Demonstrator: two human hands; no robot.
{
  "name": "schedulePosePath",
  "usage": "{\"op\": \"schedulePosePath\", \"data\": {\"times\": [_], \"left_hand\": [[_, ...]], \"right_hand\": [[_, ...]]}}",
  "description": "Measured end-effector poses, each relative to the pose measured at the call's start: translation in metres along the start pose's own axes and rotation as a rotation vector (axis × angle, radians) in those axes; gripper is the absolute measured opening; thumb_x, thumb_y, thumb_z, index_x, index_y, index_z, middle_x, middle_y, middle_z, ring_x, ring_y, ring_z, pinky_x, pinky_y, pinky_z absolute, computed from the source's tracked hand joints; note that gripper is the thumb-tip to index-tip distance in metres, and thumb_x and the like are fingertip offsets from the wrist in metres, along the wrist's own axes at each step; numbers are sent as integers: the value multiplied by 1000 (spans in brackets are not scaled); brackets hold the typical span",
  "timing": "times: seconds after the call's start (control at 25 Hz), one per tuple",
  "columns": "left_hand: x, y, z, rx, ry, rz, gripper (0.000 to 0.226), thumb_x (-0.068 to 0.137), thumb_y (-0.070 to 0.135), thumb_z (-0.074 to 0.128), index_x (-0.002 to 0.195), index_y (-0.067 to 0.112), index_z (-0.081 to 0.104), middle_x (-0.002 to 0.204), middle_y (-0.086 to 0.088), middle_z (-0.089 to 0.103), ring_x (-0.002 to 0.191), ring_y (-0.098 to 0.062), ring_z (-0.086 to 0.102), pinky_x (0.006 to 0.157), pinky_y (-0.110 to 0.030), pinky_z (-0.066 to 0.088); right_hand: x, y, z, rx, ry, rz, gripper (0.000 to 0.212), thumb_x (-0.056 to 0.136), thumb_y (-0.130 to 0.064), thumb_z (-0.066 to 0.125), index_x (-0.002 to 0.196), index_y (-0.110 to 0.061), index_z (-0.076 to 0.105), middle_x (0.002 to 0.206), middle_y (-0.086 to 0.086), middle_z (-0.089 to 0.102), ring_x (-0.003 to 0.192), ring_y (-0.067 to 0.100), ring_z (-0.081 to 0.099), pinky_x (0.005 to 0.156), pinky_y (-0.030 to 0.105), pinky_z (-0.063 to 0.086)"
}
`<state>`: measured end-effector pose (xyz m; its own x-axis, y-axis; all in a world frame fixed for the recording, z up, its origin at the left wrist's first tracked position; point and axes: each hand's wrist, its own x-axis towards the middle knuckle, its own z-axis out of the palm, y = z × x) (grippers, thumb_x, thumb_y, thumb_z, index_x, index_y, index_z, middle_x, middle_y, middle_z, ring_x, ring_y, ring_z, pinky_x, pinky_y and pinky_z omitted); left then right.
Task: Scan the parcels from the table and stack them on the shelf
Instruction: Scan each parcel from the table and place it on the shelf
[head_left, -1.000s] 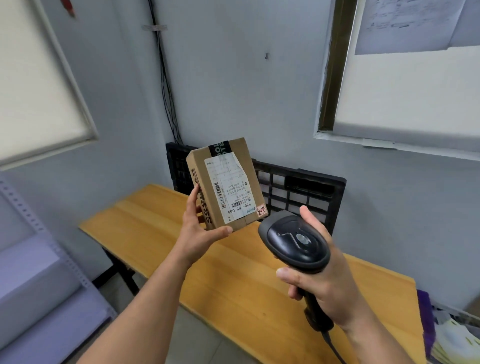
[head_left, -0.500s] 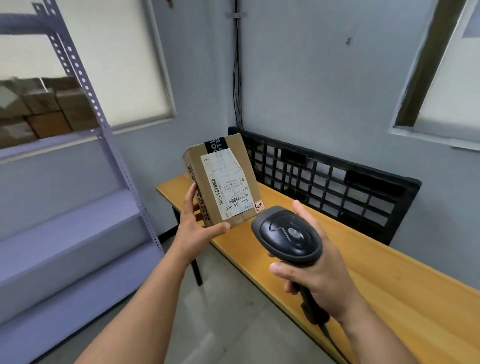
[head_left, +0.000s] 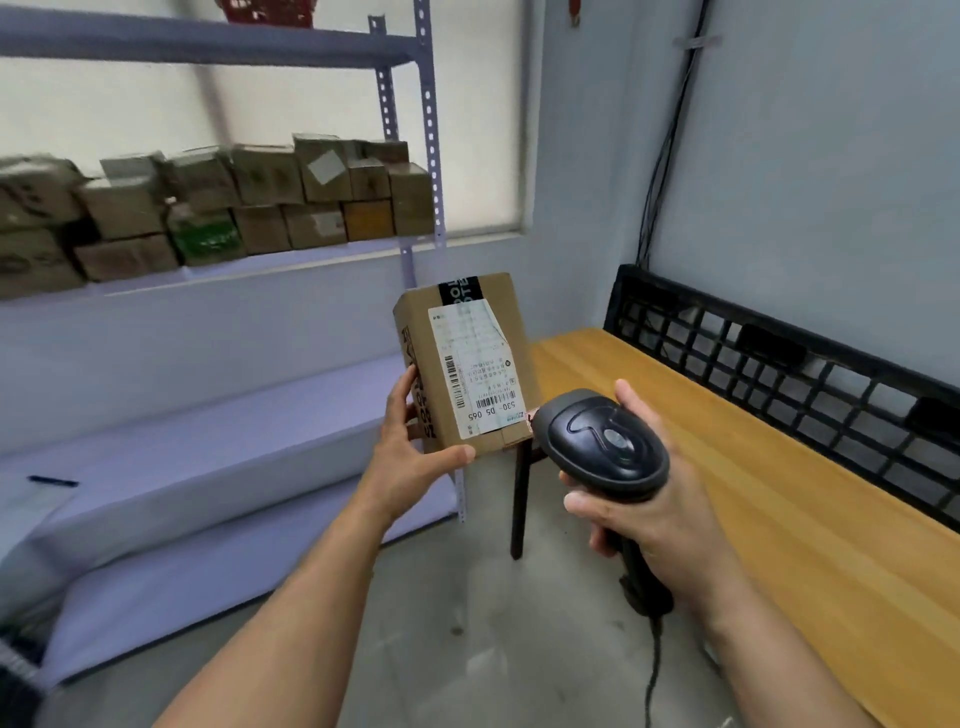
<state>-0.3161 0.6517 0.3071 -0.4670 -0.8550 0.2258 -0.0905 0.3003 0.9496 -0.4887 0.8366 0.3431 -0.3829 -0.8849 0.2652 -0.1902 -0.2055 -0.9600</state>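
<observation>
Here, left hand grips parcel upright in air past desk's shelf-side end, label toward viewer for barcode reading. Right hand wraps scanner handle, head beside parcel's lower corner. Stacked parcels on shelf: likely destination.
</observation>
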Motion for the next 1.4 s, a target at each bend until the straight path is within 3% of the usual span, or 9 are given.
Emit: {"op": "schedulePosePath", "data": {"times": [0.24,0.52,0.64,0.8,1.04,1.08,1.24,1.4], "left_hand": [[-19,-28,-137,54,118,-31,103,71,16,84,142,51,18,139,2,43,121,-12,49,97,-40,49],[-33,-52,-238,84,302,-84,101,75,13,81,145,47,17,136,8,41,119,-9,47,82,-20,44],[-26,-65,-275,108,381,-95,100,76,14,80,146,46,17,139,6,43,118,-9,49,80,-18,44],[-4,-79,-329,149,447,-110,96,77,16,80,144,49,20,141,5,45,119,-10,51,80,-18,45],[50,-81,-413,225,532,-122,103,60,40,80,142,55,20,140,5,48,120,-12,54,97,-42,50],[56,-81,-426,234,548,-122,103,59,41,80,142,56,20,140,5,48,119,-12,54,95,-41,52],[64,-85,-480,226,669,-106,101,65,31,80,144,50,21,139,5,49,115,-8,56,76,-14,48],[55,-90,-546,219,773,-103,105,57,44,80,145,48,23,137,6,52,119,-9,55,99,-33,46]], "right_hand": [[29,1,128,26,-144,-17,104,59,-9,91,131,-58,34,106,12,69,53,24,59,45,32,50],[71,2,226,46,-289,-12,101,59,-6,85,131,-56,36,104,14,69,50,20,58,44,30,48],[99,6,263,6,-358,-22,104,68,6,83,141,-48,32,104,14,70,52,23,59,46,32,51],[147,14,312,16,-428,-48,104,70,6,81,143,-50,30,107,9,69,53,28,60,49,36,54],[233,16,388,80,-506,-74,100,69,7,81,130,-57,34,113,12,67,52,16,61,47,29,51],[246,15,399,92,-526,-81,100,69,6,82,130,-58,35,114,12,67,53,15,62,47,29,51],[286,11,453,100,-599,-127,100,68,5,83,127,-61,35,114,12,67,54,19,62,48,29,52],[303,11,512,112,-658,-124,101,69,6,82,125,-64,36,113,13,67,52,23,60,48,31,51]]}}
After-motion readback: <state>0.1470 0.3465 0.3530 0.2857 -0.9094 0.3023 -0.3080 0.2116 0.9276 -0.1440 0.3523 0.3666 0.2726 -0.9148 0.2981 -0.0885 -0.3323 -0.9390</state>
